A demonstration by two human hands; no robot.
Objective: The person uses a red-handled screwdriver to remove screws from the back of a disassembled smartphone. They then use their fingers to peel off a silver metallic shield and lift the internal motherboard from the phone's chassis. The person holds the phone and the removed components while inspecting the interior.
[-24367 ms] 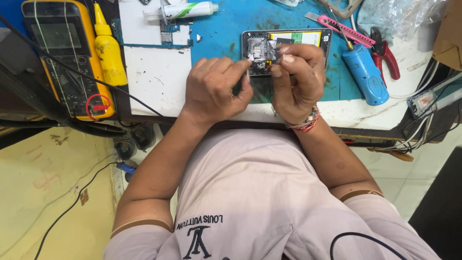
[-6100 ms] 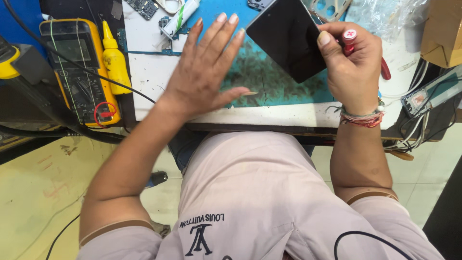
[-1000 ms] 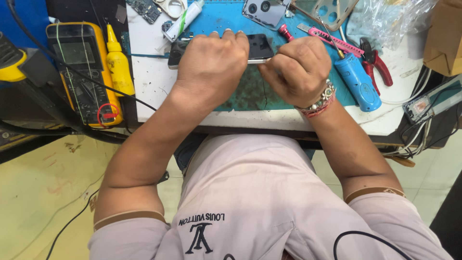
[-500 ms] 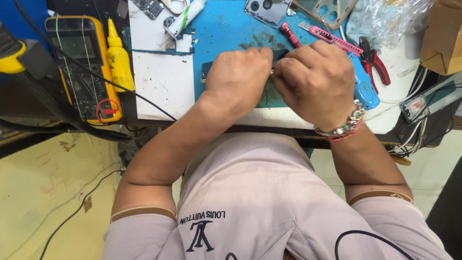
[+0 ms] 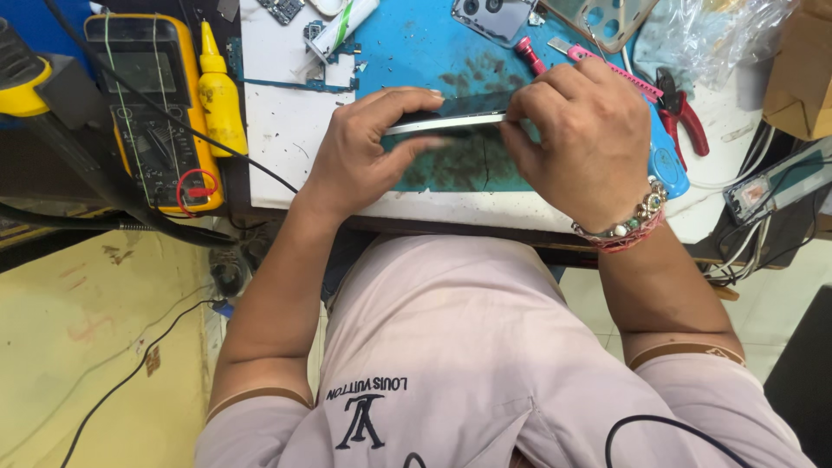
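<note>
A slim phone (image 5: 446,119) with a silver edge is held on its side above the blue work mat (image 5: 407,52). My left hand (image 5: 364,147) grips its left end, thumb under and fingers over. My right hand (image 5: 581,139), with a beaded bracelet at the wrist, is closed around its right end. Only the phone's thin edge shows; most of its body is hidden by my fingers.
A yellow multimeter (image 5: 152,108) and a yellow glue bottle (image 5: 221,91) stand at the left. A phone back cover (image 5: 494,16), a red-handled screwdriver (image 5: 530,56), a pink tool (image 5: 620,74) and red pliers (image 5: 680,113) lie behind my hands. Cables (image 5: 745,243) hang at the right edge.
Both hands have lifted the phone off the mat and turned it edge-up; half a second ago they were pressed down over it.
</note>
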